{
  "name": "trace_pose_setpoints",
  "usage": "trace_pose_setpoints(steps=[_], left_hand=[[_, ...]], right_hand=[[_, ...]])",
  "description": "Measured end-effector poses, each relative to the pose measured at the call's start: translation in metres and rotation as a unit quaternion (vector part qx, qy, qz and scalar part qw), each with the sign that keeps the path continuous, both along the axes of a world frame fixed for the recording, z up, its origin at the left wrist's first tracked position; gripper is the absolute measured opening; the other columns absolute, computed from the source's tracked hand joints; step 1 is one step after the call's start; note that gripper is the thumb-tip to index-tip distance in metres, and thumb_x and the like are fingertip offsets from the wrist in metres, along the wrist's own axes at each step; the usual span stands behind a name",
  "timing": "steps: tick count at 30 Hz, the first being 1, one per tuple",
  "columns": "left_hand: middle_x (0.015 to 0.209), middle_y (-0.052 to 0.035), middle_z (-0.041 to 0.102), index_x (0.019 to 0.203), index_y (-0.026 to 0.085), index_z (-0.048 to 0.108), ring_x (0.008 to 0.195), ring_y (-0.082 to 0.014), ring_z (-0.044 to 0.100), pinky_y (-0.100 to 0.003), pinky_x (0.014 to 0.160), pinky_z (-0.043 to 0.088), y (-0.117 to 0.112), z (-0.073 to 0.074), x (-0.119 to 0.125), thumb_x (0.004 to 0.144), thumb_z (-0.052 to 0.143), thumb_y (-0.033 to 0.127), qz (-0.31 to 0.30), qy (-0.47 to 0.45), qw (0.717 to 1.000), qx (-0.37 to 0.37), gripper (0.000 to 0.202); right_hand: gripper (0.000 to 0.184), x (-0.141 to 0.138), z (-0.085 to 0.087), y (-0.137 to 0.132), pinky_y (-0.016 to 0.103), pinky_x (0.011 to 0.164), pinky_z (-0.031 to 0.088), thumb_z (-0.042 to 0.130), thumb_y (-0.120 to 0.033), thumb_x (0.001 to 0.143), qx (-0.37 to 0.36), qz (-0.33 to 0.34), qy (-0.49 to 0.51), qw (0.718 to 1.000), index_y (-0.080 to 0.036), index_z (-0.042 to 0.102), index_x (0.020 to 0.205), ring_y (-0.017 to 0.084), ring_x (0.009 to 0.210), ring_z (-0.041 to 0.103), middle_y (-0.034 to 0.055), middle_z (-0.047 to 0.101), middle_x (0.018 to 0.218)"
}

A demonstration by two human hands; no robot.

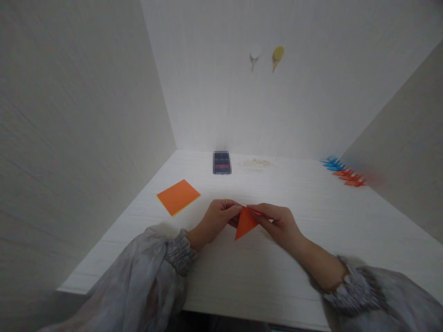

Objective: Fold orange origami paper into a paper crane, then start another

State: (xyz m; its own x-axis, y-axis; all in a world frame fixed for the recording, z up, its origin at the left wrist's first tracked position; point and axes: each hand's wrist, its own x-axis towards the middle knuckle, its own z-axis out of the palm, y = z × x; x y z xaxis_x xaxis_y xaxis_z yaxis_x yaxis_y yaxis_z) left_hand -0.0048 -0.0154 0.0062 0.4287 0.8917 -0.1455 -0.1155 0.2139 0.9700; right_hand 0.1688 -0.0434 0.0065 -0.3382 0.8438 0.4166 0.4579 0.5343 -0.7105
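An orange paper folded into a triangle [245,223] is held just above the white table [284,276], its point aimed down toward me. My left hand [218,217] pinches its upper left corner, a ring on one finger. My right hand [278,221] pinches the upper right edge with closed fingers. Both hands meet over the middle of the table.
A stack of orange square sheets [178,197] lies to the left. A dark phone [222,162] rests near the back wall. Folded blue paper pieces [332,163] and orange paper pieces [350,177] line the far right. Two small hooks [266,56] hang on the back wall.
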Motion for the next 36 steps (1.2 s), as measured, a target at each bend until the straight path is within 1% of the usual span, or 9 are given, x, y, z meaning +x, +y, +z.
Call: trace_pose_setpoints(steps=[5, 8, 13, 16, 20, 23, 27, 31, 36], left_hand=[[0.056, -0.002, 0.062, 0.062, 0.011, 0.061, 0.049, -0.0106, 0.057, -0.023, 0.05, 0.048, 0.0001, -0.0006, -0.0002, 0.068, 0.056, 0.024, 0.014, 0.019, 1.0, 0.006, 0.015], [0.055, -0.0015, 0.061, 0.062, 0.011, 0.061, 0.049, -0.0103, 0.056, -0.022, 0.049, 0.047, -0.0001, -0.0011, -0.0004, 0.068, 0.056, 0.024, 0.021, 0.023, 0.999, 0.012, 0.015], [0.053, -0.0005, 0.06, 0.061, 0.012, 0.06, 0.048, -0.0094, 0.054, -0.021, 0.048, 0.046, 0.0002, -0.0011, -0.0005, 0.067, 0.057, 0.024, 0.03, 0.02, 0.999, 0.012, 0.014], [0.053, -0.0006, 0.06, 0.061, 0.012, 0.06, 0.047, -0.0094, 0.054, -0.021, 0.048, 0.046, 0.0002, -0.0005, -0.0003, 0.067, 0.057, 0.024, 0.026, 0.016, 0.999, 0.007, 0.015], [0.053, -0.0002, 0.06, 0.062, 0.012, 0.06, 0.047, -0.0089, 0.054, -0.02, 0.047, 0.045, -0.0003, -0.0001, -0.0002, 0.068, 0.056, 0.023, 0.023, 0.005, 1.0, 0.001, 0.014], [0.053, 0.0003, 0.06, 0.062, 0.012, 0.06, 0.047, -0.0083, 0.054, -0.02, 0.047, 0.045, -0.0002, -0.0007, -0.0004, 0.068, 0.057, 0.023, 0.023, -0.006, 1.0, 0.0, 0.013], [0.055, -0.0005, 0.061, 0.063, 0.012, 0.061, 0.048, -0.0088, 0.055, -0.02, 0.048, 0.046, 0.0007, -0.0025, -0.0014, 0.068, 0.057, 0.024, 0.021, -0.012, 1.0, -0.001, 0.013], [0.059, -0.0018, 0.063, 0.066, 0.011, 0.061, 0.051, -0.0101, 0.057, -0.022, 0.05, 0.047, 0.0011, -0.004, -0.0027, 0.068, 0.059, 0.027, 0.008, -0.021, 1.0, 0.001, 0.016], [0.058, -0.0005, 0.062, 0.065, 0.011, 0.062, 0.05, -0.0093, 0.056, -0.023, 0.052, 0.047, 0.0013, -0.003, -0.0021, 0.066, 0.063, 0.03, 0.011, -0.004, 1.0, 0.008, 0.019]], right_hand=[[0.029, 0.0034, -0.0006, 0.0022, 0.031, 0.071, 0.049, 0.048, -0.016, 0.078, 0.03, 0.037, 0.002, 0.999, -0.026, 0.062, 0.102, 0.018, 0.081, 0.061, 0.0044, 0.067, 0.091], [0.027, 0.0052, -0.0013, 0.0024, 0.032, 0.074, 0.049, 0.049, -0.018, 0.078, 0.043, 0.048, -0.005, 0.998, -0.025, 0.063, 0.1, 0.018, 0.083, 0.061, 0.0056, 0.066, 0.093], [0.032, 0.0071, -0.0007, 0.0007, 0.03, 0.076, 0.048, 0.045, -0.019, 0.081, 0.077, 0.071, -0.05, 0.993, -0.027, 0.058, 0.109, 0.017, 0.089, 0.059, 0.006, 0.063, 0.1], [0.034, 0.0071, -0.0004, 0.001, 0.029, 0.076, 0.048, 0.044, -0.016, 0.081, 0.077, 0.082, -0.041, 0.993, -0.027, 0.056, 0.111, 0.016, 0.09, 0.058, 0.0059, 0.061, 0.101], [0.029, 0.0054, 0.0, 0.0025, 0.03, 0.071, 0.049, 0.046, -0.016, 0.081, 0.057, 0.082, 0.001, 0.995, -0.026, 0.06, 0.104, 0.016, 0.084, 0.059, 0.0063, 0.063, 0.094], [0.025, 0.0046, 0.0003, 0.0027, 0.03, 0.069, 0.049, 0.047, -0.017, 0.081, 0.051, 0.079, 0.008, 0.996, -0.025, 0.062, 0.099, 0.017, 0.083, 0.06, 0.0063, 0.063, 0.093], [0.027, 0.0047, 0.001, 0.0013, 0.029, 0.072, 0.049, 0.047, -0.017, 0.081, 0.069, 0.083, 0.002, 0.994, -0.025, 0.062, 0.102, 0.017, 0.085, 0.059, 0.0064, 0.062, 0.095], [0.03, 0.0044, 0.0013, 0.0012, 0.028, 0.071, 0.049, 0.046, -0.015, 0.081, 0.079, 0.085, -0.014, 0.993, -0.026, 0.06, 0.105, 0.016, 0.086, 0.059, 0.0061, 0.061, 0.097], [0.034, 0.0051, -0.0019, 0.0045, 0.028, 0.072, 0.049, 0.045, -0.008, 0.079, 0.127, 0.105, -0.007, 0.986, -0.024, 0.058, 0.107, 0.015, 0.087, 0.058, 0.0074, 0.06, 0.097]])
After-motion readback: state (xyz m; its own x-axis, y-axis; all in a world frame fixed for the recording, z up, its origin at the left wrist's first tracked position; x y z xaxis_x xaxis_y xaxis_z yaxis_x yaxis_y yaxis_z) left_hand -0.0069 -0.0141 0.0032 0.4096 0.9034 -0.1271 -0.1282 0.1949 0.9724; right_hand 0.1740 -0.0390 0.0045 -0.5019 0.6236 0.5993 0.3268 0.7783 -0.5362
